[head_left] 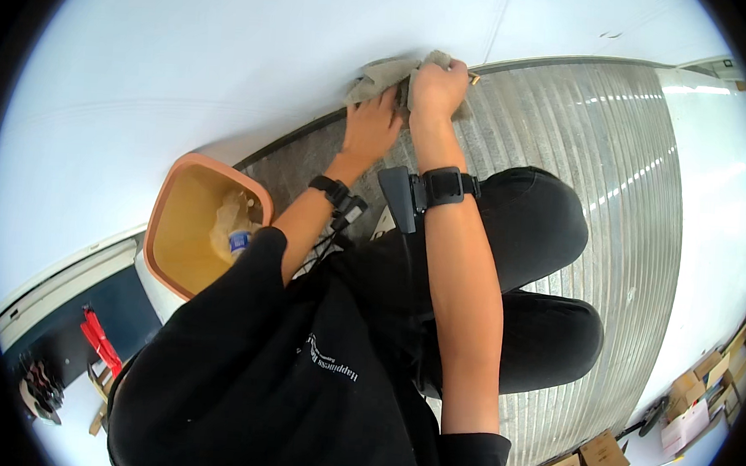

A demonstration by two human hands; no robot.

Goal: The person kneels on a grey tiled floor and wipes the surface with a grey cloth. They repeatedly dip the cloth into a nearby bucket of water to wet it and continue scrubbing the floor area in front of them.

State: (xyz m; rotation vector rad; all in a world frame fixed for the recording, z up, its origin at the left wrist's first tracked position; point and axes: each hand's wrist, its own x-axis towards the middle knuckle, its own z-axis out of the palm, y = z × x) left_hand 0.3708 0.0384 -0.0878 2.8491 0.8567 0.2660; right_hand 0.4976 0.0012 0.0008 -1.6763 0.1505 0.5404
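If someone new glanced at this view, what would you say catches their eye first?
Both hands at the top centre: the right hand grips a crumpled grey cloth against the white wall, where it meets the ribbed grey floor, and the left hand lies flat just below the cloth. To the left stands an orange-rimmed bin holding crumpled wrapping and a small bottle.

Both arms reach forward, left hand (372,127) spread flat, right hand (436,86) apparently fisted, fingers curled.

Cloth (390,73) on wall, bin (189,223) left
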